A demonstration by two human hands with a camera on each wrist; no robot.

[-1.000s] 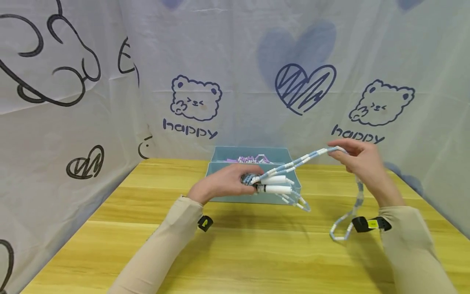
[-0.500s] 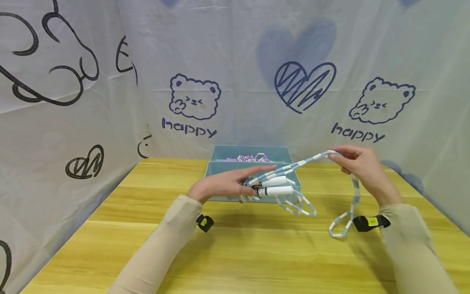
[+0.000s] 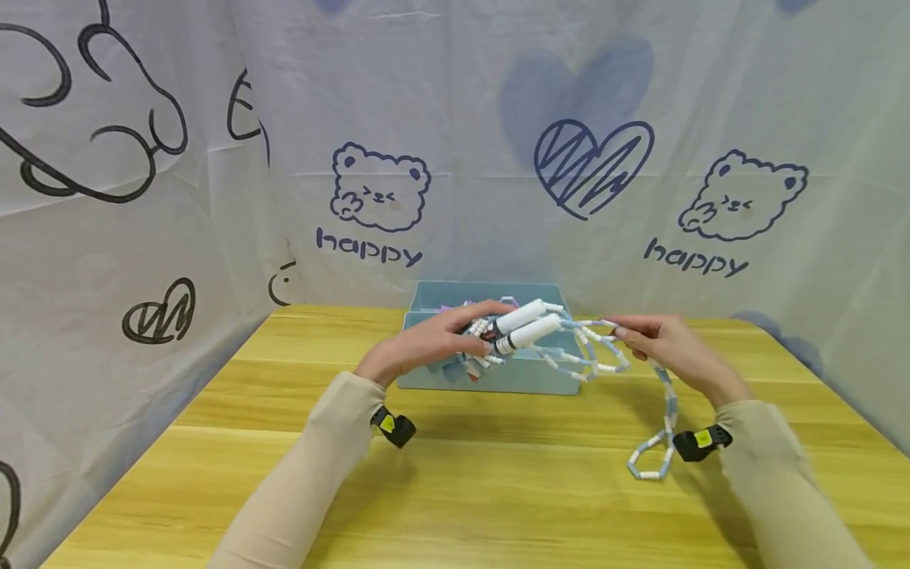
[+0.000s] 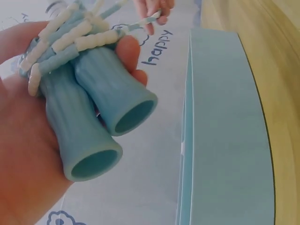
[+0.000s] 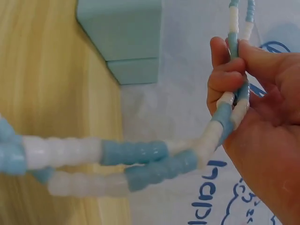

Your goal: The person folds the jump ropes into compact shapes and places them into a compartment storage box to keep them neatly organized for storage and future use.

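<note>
A jump rope with a blue-and-white beaded cord is gripped in my left hand above the front of the blue box. Its two handles lie side by side, white ends tilted up to the right, and flared blue ends show in the left wrist view. Turns of cord lie wrapped across the handles, and loose loops hang to their right. My right hand pinches the doubled cord between thumb and fingers, right of the bundle. Below it, the cord's tail hangs in a loop over the table.
The light-blue box stands at the back of the wooden table, partly hidden by my left hand and the jump rope. White and purple beads show inside it. A printed cloth hangs behind.
My left hand has turned, so the white handle ends tilt upward. The right hand has come lower and leftward, closer to the bundle, and the cord between the hands is shorter.
</note>
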